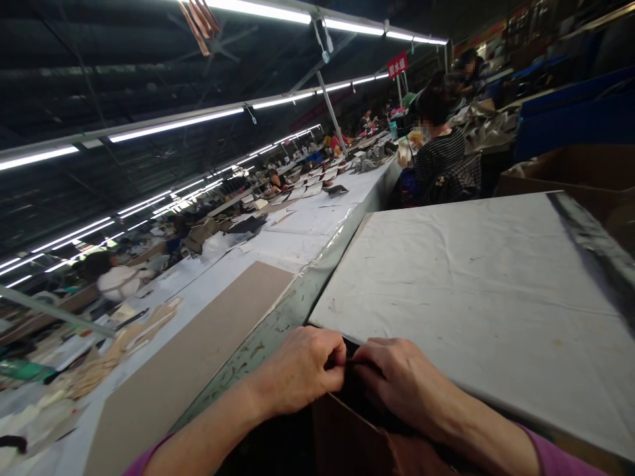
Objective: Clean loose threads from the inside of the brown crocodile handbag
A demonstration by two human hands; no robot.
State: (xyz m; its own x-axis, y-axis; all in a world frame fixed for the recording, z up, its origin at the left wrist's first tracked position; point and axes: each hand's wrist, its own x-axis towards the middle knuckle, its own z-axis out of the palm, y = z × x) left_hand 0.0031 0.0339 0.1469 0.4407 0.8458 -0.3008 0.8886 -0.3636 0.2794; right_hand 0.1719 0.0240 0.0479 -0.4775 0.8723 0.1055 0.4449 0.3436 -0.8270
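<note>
My left hand (310,363) and my right hand (397,373) are close together at the near corner of the cloth-covered table. Both have their fingers closed in a pinch. Between them is a thin, dark edge of material, mostly hidden by the fingers and by shadow. Just below the hands hangs a brown, leather-like piece (357,436) with a pale edge; I cannot tell whether it is joined to what the fingers grip.
The table with a whitish cover (471,277) lies ahead on the right. Along the left runs a long workbench (317,228) bearing a grey-brown board (198,363) and cut pieces. A seated person (441,149) in stripes works beyond; a cardboard box (570,168) stands at right.
</note>
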